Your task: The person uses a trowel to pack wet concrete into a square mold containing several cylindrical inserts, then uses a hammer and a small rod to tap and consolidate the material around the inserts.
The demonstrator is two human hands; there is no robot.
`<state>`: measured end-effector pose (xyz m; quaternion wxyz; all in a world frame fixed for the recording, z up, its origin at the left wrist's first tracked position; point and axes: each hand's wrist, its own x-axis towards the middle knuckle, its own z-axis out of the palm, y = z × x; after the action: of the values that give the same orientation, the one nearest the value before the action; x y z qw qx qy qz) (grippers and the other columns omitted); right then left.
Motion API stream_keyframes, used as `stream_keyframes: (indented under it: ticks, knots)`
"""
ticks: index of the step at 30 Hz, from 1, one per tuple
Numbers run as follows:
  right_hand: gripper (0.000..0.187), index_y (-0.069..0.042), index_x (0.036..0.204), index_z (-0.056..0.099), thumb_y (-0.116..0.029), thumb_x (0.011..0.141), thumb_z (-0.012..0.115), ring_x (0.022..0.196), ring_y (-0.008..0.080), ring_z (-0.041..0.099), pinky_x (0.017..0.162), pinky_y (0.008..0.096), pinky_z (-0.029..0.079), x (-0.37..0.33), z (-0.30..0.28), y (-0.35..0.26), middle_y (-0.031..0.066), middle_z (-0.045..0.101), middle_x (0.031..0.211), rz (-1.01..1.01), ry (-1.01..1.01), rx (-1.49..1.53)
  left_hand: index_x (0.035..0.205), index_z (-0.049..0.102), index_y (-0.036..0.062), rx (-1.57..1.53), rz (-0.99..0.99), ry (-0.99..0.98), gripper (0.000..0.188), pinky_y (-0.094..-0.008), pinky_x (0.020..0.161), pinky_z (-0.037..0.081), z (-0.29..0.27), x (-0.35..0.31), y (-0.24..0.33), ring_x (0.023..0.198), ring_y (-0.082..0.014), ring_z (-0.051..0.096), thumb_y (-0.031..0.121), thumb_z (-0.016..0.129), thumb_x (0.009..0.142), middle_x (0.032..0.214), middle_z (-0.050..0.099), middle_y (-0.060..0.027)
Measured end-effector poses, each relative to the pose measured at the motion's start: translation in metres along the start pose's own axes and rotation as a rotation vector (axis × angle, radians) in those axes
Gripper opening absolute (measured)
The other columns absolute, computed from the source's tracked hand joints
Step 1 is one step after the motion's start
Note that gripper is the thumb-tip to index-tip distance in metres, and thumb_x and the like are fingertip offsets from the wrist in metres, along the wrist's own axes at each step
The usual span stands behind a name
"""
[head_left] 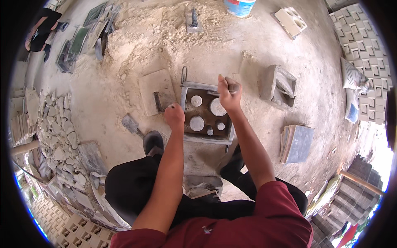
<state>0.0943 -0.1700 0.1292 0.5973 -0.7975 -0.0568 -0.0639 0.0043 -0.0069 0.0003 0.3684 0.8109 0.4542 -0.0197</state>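
A rectangular mould frame (pixel 201 85) stands on the ground between my feet, filled with brown material. Round pale discs of several sizes show in it, such as the disc (pixel 197 123) near the front. My left hand (pixel 174 116) is closed at the frame's left side; what it grips, if anything, is hidden. Above the far right corner, my right hand (pixel 230 93) is closed round a short dark handle (pixel 235 86), its tool mostly hidden. Left of the frame lies a square board (pixel 154 84) with a dark L-shaped piece (pixel 158 102) on it.
A small trowel (pixel 130 122) lies beside my left shoe. To the right are a grey box mould (pixel 269 84) and stacked boards (pixel 298 144). Farther off are a float (pixel 194 25), a bucket (pixel 240 7) and a holed block (pixel 291 22). Rubble (pixel 58 136) lies left.
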Motion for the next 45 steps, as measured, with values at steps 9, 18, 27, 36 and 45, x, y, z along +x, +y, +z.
stream_keyframes:
  ticks: [9,18,27,36,45]
  knots:
    - [0.043,-0.003,0.052,0.037,-0.011,0.090,0.055,0.047,0.0056,0.031,0.042,0.0280,0.024,-0.007,-0.040,0.035,-0.0007,0.037,0.047,-0.039,0.015,0.013,0.086,0.068,-0.0028,-0.063,0.008,0.011,0.045,-0.0509,0.081,0.044,0.001,-0.004,0.008,0.089,-0.0451,0.061,0.034,0.041,0.085,0.088,0.065,-0.0270]
    - [0.040,-0.006,0.054,0.037,-0.005,0.093,0.046,0.045,0.0068,0.028,0.044,0.0269,0.022,-0.004,-0.044,0.012,-0.0013,0.036,0.048,0.030,0.136,0.328,0.087,0.067,-0.0032,-0.046,-0.032,-0.031,0.046,-0.0508,0.082,0.045,-0.007,-0.004,0.003,0.092,-0.0446,0.060,0.035,0.042,0.085,0.090,0.065,-0.0270]
    - [0.039,-0.003,0.052,0.033,-0.012,0.086,0.051,0.045,0.0081,0.029,0.041,0.0293,0.022,-0.016,-0.041,0.020,0.0008,0.031,0.046,-0.132,0.133,0.262,0.087,0.068,-0.0030,-0.033,-0.052,0.002,0.045,-0.0509,0.080,0.046,-0.005,0.000,0.001,0.088,-0.0445,0.061,0.032,0.041,0.084,0.090,0.065,-0.0266]
    - [0.040,-0.003,0.051,0.033,-0.012,0.085,0.052,0.043,0.0078,0.032,0.040,0.0286,0.024,-0.020,-0.047,0.017,0.0003,0.035,0.045,-0.235,0.051,0.226,0.087,0.069,-0.0020,0.023,-0.034,0.028,0.044,-0.0518,0.080,0.046,0.001,0.005,-0.007,0.088,-0.0446,0.061,0.032,0.041,0.085,0.090,0.065,-0.0269]
    - [0.042,-0.003,0.050,0.034,-0.012,0.088,0.051,0.045,0.0069,0.032,0.041,0.0271,0.024,-0.004,-0.058,0.019,-0.0002,0.038,0.046,-0.104,-0.103,0.365,0.089,0.069,-0.0028,0.042,-0.045,-0.001,0.045,-0.0517,0.081,0.046,0.001,0.000,0.000,0.089,-0.0439,0.061,0.032,0.041,0.085,0.091,0.065,-0.0266]
